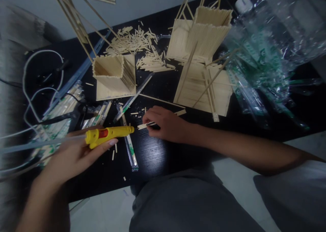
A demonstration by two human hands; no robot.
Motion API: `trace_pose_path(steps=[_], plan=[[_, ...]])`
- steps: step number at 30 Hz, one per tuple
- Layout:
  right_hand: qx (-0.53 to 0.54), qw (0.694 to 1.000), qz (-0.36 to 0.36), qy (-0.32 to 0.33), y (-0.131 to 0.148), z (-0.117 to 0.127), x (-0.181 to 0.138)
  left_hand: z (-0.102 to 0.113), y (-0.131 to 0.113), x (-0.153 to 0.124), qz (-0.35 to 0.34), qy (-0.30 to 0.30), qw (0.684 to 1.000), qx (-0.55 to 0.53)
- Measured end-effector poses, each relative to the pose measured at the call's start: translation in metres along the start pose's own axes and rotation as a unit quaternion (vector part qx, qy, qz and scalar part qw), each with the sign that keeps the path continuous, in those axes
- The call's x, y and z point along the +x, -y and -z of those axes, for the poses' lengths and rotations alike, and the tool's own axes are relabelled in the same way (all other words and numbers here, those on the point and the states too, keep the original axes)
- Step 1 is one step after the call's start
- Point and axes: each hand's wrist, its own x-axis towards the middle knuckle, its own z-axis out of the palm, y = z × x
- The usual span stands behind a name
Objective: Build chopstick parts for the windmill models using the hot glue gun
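Note:
My left hand (73, 157) is closed around a yellow glue gun (109, 134) with a red trigger, its nozzle pointing right toward a small bundle of wooden sticks (146, 125). My right hand (165, 123) lies over that bundle on the black table (152, 154), fingers curled and pinching the sticks against the surface. A clear glue rod sticks out behind the gun to the left.
A square stick box (114, 74) stands on a stick panel behind the hands. Larger stick structures (203, 38) and flat panels (203, 89) sit at the back right. Loose cut sticks (132, 41), wrapped chopsticks (58, 113), white cables (33, 89) and clear plastic wrappers (259, 52) surround them.

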Motion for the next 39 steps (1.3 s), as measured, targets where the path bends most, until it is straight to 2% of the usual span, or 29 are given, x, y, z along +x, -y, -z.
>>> trace_pose_path(steps=[8,15,20,25,30,39], plan=[[-0.005,1.000,0.010,-0.008,-0.002,-0.001,0.000,0.001,-0.003,0.003,-0.006,-0.008,1.000,-0.015],[-0.003,1.000,0.020,-0.021,-0.002,-0.002,0.000,-0.010,-0.012,0.010,-0.031,-0.023,0.996,-0.079],[-0.004,1.000,0.019,-0.023,-0.002,-0.002,0.000,-0.010,-0.011,0.010,-0.037,-0.002,0.996,-0.075],[-0.001,1.000,0.015,-0.013,-0.002,-0.003,0.000,-0.009,-0.012,0.010,-0.036,-0.022,0.996,-0.073],[0.007,1.000,0.002,-0.010,-0.001,-0.002,0.000,-0.011,-0.012,0.012,-0.041,-0.002,0.998,-0.049],[-0.001,1.000,0.018,-0.016,-0.002,-0.002,0.000,-0.010,-0.015,0.015,-0.054,-0.007,0.998,-0.041]])
